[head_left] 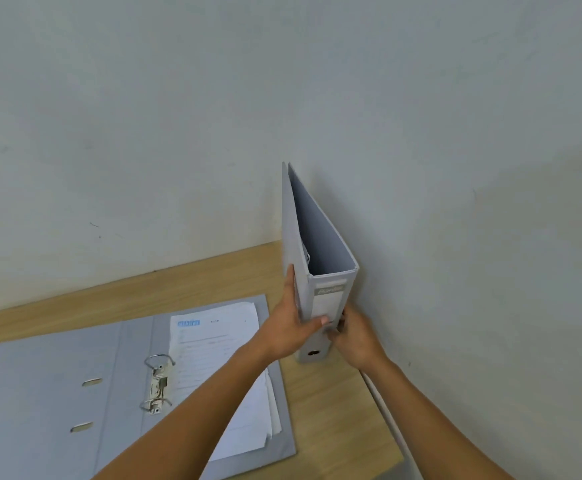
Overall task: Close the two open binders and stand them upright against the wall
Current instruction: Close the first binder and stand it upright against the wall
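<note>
A closed grey binder [320, 237] stands upright on the wooden desk [213, 275], its right cover against the wall [455, 237] and its labelled spine facing me. My left hand [291, 327] grips its left cover and spine. My right hand [355, 337] holds the spine's lower right edge beside the wall. A second grey binder [57, 375] lies open and flat on the desk at the left, its metal ring mechanism [158, 384] open and a stack of printed papers [220, 344] on its right half, partly under my left forearm.
The desk sits in a corner, with walls behind and to the right. A narrow gap with a white strip [386, 417] runs between the desk's right edge and the wall. Bare wood shows in front of the upright binder.
</note>
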